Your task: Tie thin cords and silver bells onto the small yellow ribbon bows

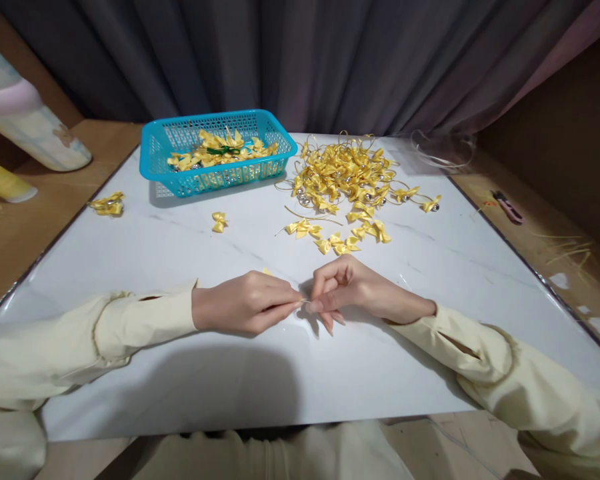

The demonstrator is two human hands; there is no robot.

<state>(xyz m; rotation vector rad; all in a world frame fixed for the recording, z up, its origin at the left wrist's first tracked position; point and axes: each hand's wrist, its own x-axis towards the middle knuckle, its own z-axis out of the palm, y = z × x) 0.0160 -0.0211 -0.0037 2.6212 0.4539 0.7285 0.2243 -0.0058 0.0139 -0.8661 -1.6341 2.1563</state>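
My left hand (247,303) and my right hand (353,290) meet fingertip to fingertip just above the white marbled table (220,393). Both are closed in a pinch. A short, thin, pale wire (307,301) shows between the two sets of fingertips; the rest of it is covered by my fingers. Behind my left knuckles a small yellow tip (267,271) peeks out, and I cannot tell whether it is held or lying there. Beyond my right hand lie several yellow ribbon bows (336,243), and one single bow (219,222) sits farther left.
A blue plastic basket (153,150) with bows stands at the back left. Right of it is a heap of bows with bells and gold cords (347,170). More bows (109,203) lie near the left edge. Small dark-and-pink snips (508,208) are off the right side; a bottle (35,113) leans left.
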